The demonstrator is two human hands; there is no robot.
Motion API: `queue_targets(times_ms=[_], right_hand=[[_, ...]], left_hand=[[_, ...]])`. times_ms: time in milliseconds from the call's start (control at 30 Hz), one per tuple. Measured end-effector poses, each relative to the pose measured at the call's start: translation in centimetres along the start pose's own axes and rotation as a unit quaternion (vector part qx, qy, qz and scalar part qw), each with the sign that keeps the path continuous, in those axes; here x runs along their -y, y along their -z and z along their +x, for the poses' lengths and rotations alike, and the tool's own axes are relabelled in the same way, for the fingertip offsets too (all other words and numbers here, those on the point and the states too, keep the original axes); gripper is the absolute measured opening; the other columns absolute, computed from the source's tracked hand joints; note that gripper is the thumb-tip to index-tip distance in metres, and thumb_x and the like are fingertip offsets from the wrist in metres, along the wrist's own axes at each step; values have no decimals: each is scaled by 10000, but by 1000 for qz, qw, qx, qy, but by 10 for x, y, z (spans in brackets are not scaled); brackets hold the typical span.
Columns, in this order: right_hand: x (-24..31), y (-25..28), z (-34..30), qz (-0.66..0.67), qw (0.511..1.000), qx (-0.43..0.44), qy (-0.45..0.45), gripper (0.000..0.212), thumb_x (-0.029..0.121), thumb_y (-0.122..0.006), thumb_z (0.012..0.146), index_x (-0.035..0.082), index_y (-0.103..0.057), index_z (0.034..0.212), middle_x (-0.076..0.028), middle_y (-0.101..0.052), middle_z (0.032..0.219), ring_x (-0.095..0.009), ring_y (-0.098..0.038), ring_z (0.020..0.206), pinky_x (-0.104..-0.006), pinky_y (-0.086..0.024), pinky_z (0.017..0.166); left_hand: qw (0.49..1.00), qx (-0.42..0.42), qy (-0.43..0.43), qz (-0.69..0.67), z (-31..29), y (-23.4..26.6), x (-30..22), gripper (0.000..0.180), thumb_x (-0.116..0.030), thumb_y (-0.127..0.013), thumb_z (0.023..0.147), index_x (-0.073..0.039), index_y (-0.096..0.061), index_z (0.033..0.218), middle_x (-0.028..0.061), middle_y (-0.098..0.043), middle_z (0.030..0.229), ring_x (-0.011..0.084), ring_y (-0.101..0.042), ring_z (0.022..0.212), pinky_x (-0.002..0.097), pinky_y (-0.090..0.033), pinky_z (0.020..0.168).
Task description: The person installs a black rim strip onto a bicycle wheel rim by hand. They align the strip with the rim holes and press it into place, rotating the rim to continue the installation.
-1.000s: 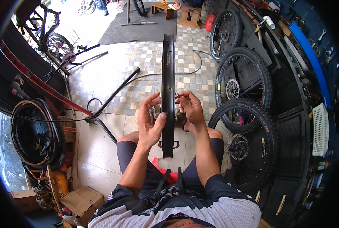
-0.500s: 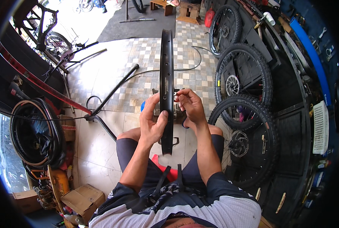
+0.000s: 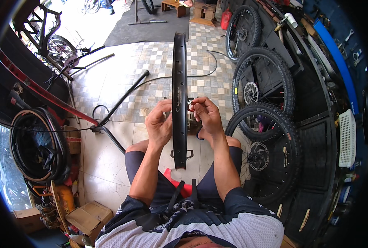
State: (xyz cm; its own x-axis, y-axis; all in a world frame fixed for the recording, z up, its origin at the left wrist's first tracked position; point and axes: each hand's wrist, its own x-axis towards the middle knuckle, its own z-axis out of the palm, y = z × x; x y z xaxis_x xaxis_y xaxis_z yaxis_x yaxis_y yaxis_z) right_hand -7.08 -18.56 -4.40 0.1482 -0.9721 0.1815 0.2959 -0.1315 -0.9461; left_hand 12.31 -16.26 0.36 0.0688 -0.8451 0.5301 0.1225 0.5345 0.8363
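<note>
A black bicycle rim point(image 3: 180, 82), bare of a tyre, stands upright and edge-on between my knees. My left hand point(image 3: 158, 123) is at its left side, fingers curled in; the rim hides the fingertips and whatever they hold. On the right side, my right hand point(image 3: 207, 113) pinches a small red spoke wrench point(image 3: 190, 106) with a pale notched head, close beside the rim. Part of a metal stand point(image 3: 189, 154) shows below and behind the rim.
Several tyred wheels point(image 3: 293, 124) lean along the black panels at right. Black tubing of a floor stand point(image 3: 128, 93) lies left of the rim, and a thin cable point(image 3: 200, 76) crosses the tiles. Bundled tyres point(image 3: 18, 165) and a cardboard box point(image 3: 89, 217) are at left.
My left hand has shifted left, its thumb coming off the rim's outer face. My right hand stays nearly in place with the spoke wrench. The rim has moved slightly left.
</note>
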Motion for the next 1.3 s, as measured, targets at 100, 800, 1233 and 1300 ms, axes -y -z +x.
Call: queue_targets(times_ms=[100,800,1233,1300], right_hand=[[3,0,0,19,1000,-6,-3,259,289,-653,1086,53,-669,1193,15,-688,942,-19,-551,752,-188,-460,635],[34,-26,43,27,992,121,17,150,152,-659,1074,16,-707,1116,-11,-695,949,-80,-621,830,-250,-507,736],[30,-12,33,161,971,173,-22,359,296,-679,1062,-26,-729,1211,-6,-622,778,-88,-546,683,-246,-433,587],[27,-12,35,224,957,182,-41,367,295,-672,1066,-27,-721,1236,-8,-631,813,-83,-532,674,-243,-429,583]], left_hand=[[1000,-5,1,-3,0,0,-1,50,37,-740,934,38,-718,979,116,-746,1028,216,-678,994,326,-518,906],[996,57,45,-54,-29,11,-15,57,41,-705,969,7,-666,944,99,-702,1076,156,-653,965,290,-517,864],[998,43,29,-36,-28,7,-19,42,54,-700,968,21,-680,950,98,-710,1070,166,-658,983,294,-509,889],[998,46,28,-24,-27,7,-20,40,53,-697,972,21,-677,956,94,-709,1067,160,-655,978,291,-509,886]])
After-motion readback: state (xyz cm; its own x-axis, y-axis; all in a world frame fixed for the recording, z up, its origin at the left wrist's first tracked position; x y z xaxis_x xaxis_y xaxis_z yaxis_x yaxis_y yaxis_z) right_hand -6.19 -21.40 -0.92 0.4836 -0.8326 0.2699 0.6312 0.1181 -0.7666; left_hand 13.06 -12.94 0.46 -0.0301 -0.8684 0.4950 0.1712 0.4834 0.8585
